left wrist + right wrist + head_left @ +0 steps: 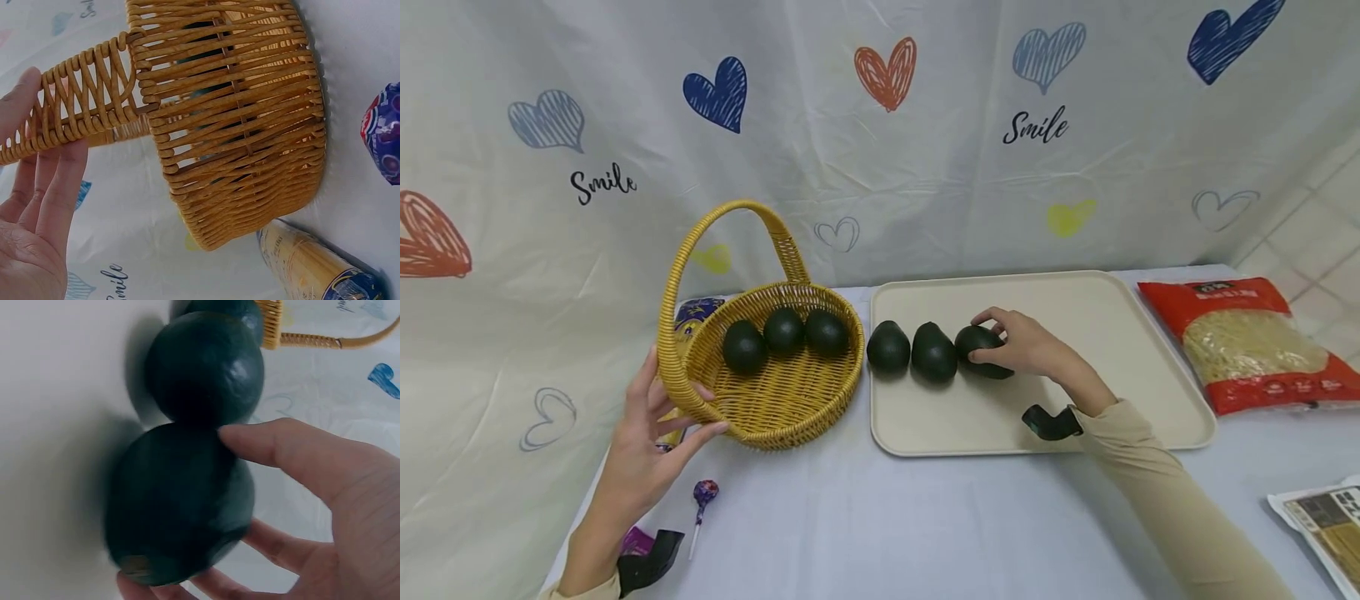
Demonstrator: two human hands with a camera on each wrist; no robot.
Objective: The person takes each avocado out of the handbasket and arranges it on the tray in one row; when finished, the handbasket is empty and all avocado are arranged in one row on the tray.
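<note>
The left hand (643,454) is gripping the handle (668,333) of a round yellow-brown basket (775,417), low down where it is joining the rim. The basket is made of woven strips, bumpy and full of little gaps, and it is standing just beside the tray's left edge. Three dark green avocados (784,332) are lying inside, up against its far wall.

The right hand (1030,342) is pinching one avocado (972,340) between thumb and fingers — a fat, egg-shaped one with a brown spot on its end. It is ending a row of three in the left half of the tray (1120,375). Two more avocados (935,354), smooth and a bit shiny, are lying between it and the left edge. The tray is looking flat and cream, with round corners.

Past the tray's right edge, a crinkly red bag (1255,342) is showing pale yellow bits through clear plastic (its small print is too tiny to read). A lollipop (705,492) in a purple wrapper is lying on the desk (962,533), in front of the basket. Behind everything, a creased white cloth (925,200) is hanging — it is showing scribbly hearts and the word "Smile" twice.
</note>
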